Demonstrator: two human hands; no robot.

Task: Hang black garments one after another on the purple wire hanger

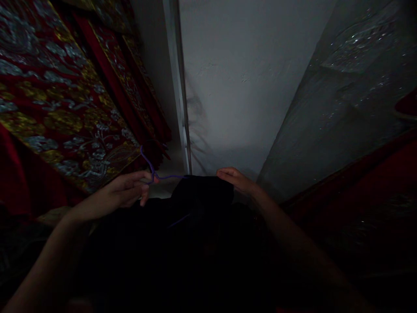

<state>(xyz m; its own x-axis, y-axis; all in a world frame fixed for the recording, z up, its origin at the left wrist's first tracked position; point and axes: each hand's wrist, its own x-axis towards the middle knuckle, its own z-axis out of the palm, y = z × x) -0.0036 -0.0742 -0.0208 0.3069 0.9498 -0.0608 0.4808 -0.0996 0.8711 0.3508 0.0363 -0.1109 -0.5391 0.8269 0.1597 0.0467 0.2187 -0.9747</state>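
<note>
My left hand (pixel 130 188) pinches a thin purple wire hanger (pixel 171 176) just below its hook, which points up. One arm of the hanger runs right, into a black garment (pixel 203 191). My right hand (pixel 233 177) grips the garment's upper right edge between thumb and fingers. Lower down, a short purple line shows against the black cloth; whether it belongs to the same hanger I cannot tell. Most of the garment is lost in the dark, so its kind and lower outline are hidden.
On the left hang red garments (pixel 61 87) with gold and silver embroidery. A pale wall (pixel 247 87) with a narrow vertical strip (pixel 180 87) stands ahead. To the right are a translucent, glittering sheet (pixel 325 113) and dark red cloth (pixel 368 169). The light is very dim.
</note>
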